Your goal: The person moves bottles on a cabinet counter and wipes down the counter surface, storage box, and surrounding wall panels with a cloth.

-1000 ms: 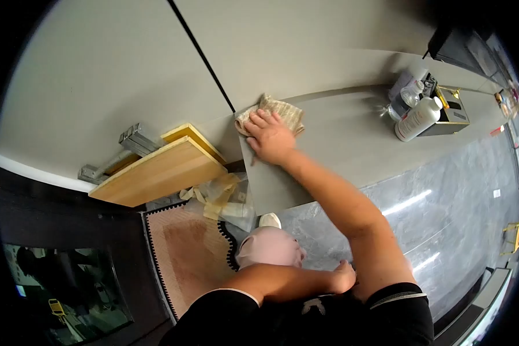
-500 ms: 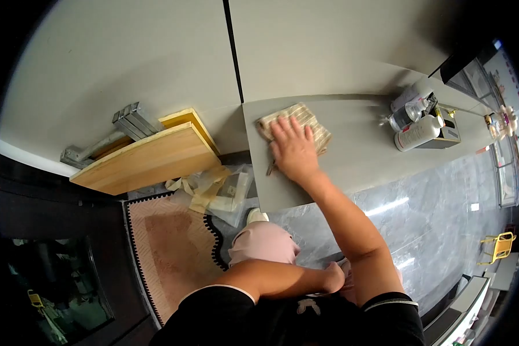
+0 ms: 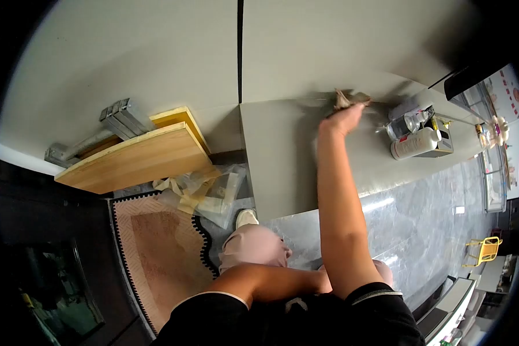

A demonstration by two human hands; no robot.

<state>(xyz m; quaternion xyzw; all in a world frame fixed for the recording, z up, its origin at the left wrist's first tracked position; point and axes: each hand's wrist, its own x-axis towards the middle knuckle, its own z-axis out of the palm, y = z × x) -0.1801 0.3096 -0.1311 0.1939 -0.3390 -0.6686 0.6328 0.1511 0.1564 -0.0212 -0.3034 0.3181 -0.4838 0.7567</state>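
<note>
At the back edge of the grey countertop [image 3: 282, 155], my right hand [image 3: 347, 120] is closed on a brown striped cloth [image 3: 352, 99], now bunched up against the wall. The cloth's lower part is hidden by my fingers. Right of it stand a white bottle [image 3: 414, 144] and a clear spray bottle [image 3: 403, 126], next to a dark box [image 3: 442, 149]. My left hand [image 3: 322, 281] rests low near my lap, mostly hidden behind my right forearm, so its fingers do not show.
Wooden boards [image 3: 138, 158] and metal brackets [image 3: 121, 118] lean on the wall at left. Below them are plastic packaging [image 3: 216, 193] and a pink-brown mat [image 3: 161, 248]. A yellow chair [image 3: 485, 251] stands at far right.
My right hand has moved the cloth right and back, from the counter's left part to the wall side. The cloth went from spread flat to bunched. The view has shifted slightly.
</note>
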